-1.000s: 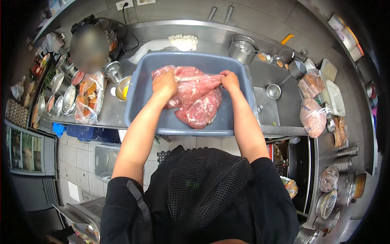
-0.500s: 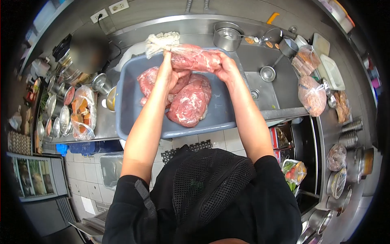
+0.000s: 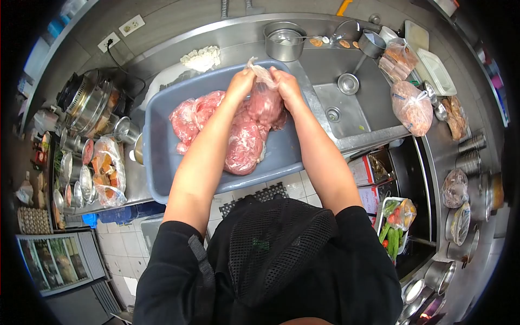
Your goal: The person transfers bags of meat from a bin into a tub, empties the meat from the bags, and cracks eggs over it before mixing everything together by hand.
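A clear plastic bag of raw meat [image 3: 265, 105] hangs upright over the right half of a grey-blue tub [image 3: 170, 187]. My left hand [image 3: 241, 84] is closed on the left side of the bag's gathered neck. On the other side, my right hand [image 3: 286, 86] grips the same neck, close to the left one. Below and beside the bag, more raw meat lies in the tub: a large bagged piece [image 3: 242, 149] at the front and a paler piece [image 3: 195, 122] to the left, partly behind my left forearm.
A crumpled whitish bundle [image 3: 201, 58] lies behind the tub. To the right are a steel pot [image 3: 285, 43] and a sink [image 3: 338, 103] holding a ladle [image 3: 348, 84]. Bagged meat [image 3: 411, 108] sits past the sink. Metal bowls [image 3: 86, 181] and a bag of orange pieces [image 3: 110, 173] stand left.
The bag of meat has turned from lying sideways between my hands to hanging from its neck. My hands have come together. A person's blurred head at the left is gone from view.
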{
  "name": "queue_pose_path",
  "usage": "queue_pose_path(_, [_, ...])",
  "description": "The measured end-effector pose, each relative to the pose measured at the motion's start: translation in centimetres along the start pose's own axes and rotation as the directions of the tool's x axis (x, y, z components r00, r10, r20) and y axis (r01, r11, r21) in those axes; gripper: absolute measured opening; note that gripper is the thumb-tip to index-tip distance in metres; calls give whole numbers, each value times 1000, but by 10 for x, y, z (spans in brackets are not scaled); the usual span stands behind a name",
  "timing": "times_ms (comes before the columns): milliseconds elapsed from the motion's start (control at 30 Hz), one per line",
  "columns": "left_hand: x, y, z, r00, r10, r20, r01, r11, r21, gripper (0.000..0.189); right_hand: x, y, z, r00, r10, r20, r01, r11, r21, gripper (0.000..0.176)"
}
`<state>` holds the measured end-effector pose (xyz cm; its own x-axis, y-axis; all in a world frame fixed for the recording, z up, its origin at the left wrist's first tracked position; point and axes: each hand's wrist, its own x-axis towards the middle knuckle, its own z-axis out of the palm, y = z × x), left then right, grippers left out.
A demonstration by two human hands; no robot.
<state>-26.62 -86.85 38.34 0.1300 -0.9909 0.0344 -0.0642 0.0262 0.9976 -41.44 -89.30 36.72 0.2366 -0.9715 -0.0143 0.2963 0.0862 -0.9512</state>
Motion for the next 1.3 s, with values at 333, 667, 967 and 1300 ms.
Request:
queue_pose_path(333, [27,35,-56,963,-261,-66,150,725,-672,30,0,8,-12,976,-56,211,194,664,-722,38])
queue_pose_path(667, [-22,39,-136,947,-69,-314,-40,944,-328,18,-23,-2,20,934,152,322,72,804,-590,29])
queue_pose_path(967, [-77,41,-145,919,49,-391,-21,997,74,24,-29,6,40,842,179,508,-276,954,121,14])
queue_pose_path(1300, [-112,28,-96,976,175,131,-198,454,869,51,-35,12,49,799,123,589,-384,858,341,17])
